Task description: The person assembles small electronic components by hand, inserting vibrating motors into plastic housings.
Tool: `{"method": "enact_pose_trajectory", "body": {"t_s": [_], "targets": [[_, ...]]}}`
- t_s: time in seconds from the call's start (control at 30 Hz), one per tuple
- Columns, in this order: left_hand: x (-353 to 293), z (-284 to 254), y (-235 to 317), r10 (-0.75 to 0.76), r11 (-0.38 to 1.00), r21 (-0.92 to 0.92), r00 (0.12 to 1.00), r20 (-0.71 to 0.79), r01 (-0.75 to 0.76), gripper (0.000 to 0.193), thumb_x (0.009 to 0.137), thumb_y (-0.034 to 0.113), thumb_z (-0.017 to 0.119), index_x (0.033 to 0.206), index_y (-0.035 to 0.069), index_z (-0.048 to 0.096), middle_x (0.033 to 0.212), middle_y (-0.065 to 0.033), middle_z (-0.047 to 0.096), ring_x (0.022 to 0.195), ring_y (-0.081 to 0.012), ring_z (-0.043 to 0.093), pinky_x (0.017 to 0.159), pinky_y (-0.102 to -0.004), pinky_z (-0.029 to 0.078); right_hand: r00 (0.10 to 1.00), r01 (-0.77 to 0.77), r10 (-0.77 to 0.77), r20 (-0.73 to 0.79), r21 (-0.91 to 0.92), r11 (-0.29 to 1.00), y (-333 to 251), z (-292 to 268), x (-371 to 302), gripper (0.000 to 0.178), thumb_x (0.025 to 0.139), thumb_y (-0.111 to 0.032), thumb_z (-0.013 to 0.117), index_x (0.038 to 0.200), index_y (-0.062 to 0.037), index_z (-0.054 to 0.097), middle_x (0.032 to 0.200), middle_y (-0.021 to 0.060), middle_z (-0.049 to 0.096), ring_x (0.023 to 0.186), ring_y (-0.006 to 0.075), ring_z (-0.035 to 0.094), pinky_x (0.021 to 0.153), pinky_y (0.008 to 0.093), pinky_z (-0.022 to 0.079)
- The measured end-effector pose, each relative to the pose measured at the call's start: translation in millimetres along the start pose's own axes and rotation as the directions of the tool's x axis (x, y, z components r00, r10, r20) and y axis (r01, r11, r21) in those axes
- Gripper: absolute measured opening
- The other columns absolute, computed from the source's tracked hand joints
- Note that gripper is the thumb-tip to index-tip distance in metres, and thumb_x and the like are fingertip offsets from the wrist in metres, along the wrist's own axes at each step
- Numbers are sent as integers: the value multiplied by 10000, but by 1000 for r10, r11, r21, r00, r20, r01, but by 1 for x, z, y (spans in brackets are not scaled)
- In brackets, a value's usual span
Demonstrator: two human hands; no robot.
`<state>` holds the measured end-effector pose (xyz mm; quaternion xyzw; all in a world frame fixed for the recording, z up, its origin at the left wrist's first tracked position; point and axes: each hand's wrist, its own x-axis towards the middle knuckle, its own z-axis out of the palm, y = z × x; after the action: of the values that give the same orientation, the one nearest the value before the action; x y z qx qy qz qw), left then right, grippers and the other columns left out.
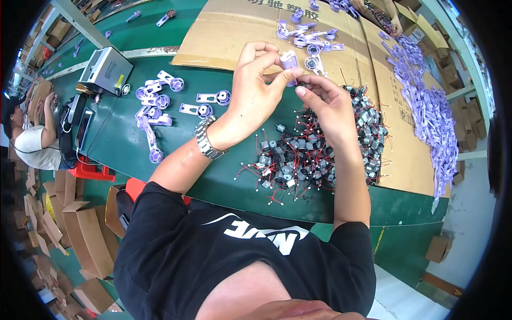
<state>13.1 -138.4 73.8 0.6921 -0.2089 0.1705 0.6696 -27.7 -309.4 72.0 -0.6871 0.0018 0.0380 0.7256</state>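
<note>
My left hand (255,88), with a metal watch on its wrist, grips a purple-and-white plastic housing (288,60) between thumb and fingers. Close against it, my right hand (332,104) pinches a small motor (302,84), dark and mostly covered by the fingertips. The two hands meet over the edge of the cardboard. Under and around my right forearm lies a heap of small motors (304,154) with red and black wires. To the left of my left wrist, several purple housings (154,101) rest on the green table.
Flattened cardboard (213,40) covers the table's far side, bearing more housings (312,37) and a long pile of them (426,117) at right. A grey metal box (106,69) stands at left. Another person's hand (394,26) shows at the far right; a seated person (40,141) is at left.
</note>
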Motion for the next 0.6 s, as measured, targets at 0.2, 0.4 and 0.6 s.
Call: {"method": "enact_pose_trajectory", "body": {"t_s": [0.2, 0.4, 0.6], "targets": [[1, -4, -12, -80, 992, 97, 995, 54, 75, 204, 897, 162, 839, 920, -5, 726, 1158, -115, 566, 1073, -200, 632, 778, -302, 580, 625, 430, -780, -5, -832, 350, 1, 18, -5, 254, 849, -29, 805, 1096, -35, 746, 918, 80, 669, 803, 242, 632, 719, 349, 510], [2, -6, -24, -174, 972, -147, 982, 70, 183, 238, 884, 243, 857, 910, 29, 756, 1147, -117, 608, 1137, -210, 588, 983, -344, 487, 774, 346, -608, -178, -685, 640, -1, 29, -12, 261, 853, -5, 795, 1105, -26, 731, 895, 108, 693, 809, 236, 649, 757, 363, 529], [1, -5, -29, -145, 982, -117, 989, 34, 149, 219, 880, 193, 862, 932, 9, 755, 1150, -115, 606, 1081, -198, 633, 934, -336, 530, 820, 333, -549, -162, -646, 687, 10, 20, -5, 248, 888, -26, 795, 1125, -6, 723, 923, 96, 708, 819, 181, 655, 751, 327, 533]]}}
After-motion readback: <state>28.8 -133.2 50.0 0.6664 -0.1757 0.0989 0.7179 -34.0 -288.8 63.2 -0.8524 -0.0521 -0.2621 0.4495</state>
